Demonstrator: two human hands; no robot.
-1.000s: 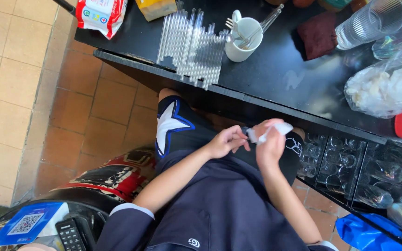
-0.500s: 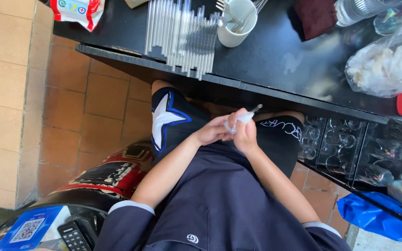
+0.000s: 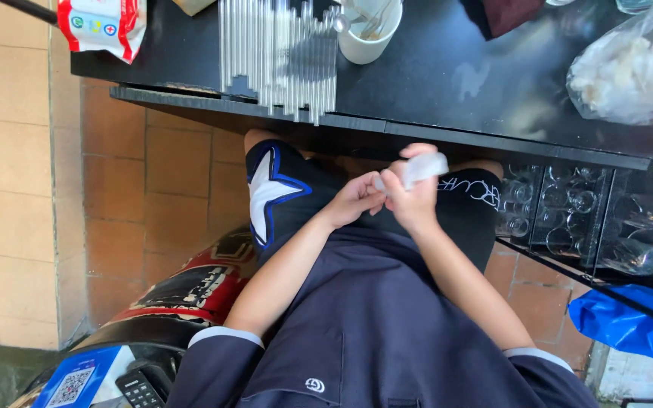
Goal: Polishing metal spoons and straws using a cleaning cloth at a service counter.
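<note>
Black tabletop [image 3: 447, 83] carrying a row of clear straws [image 3: 277, 57] and a white cup [image 3: 368, 34]; below its edge, right hand [image 3: 413, 198], grip clamped on a white wrapper [image 3: 425, 168], and left hand [image 3: 353, 200] pinching its lower end.

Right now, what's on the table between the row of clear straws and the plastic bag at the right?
Head view: a white cup with utensils sits right beside the clear straws; from there to the plastic bag the black table is mostly bare.

Straws [image 3: 277, 57] lie on the table [image 3: 447, 83], left of the cup [image 3: 368, 34].
</note>
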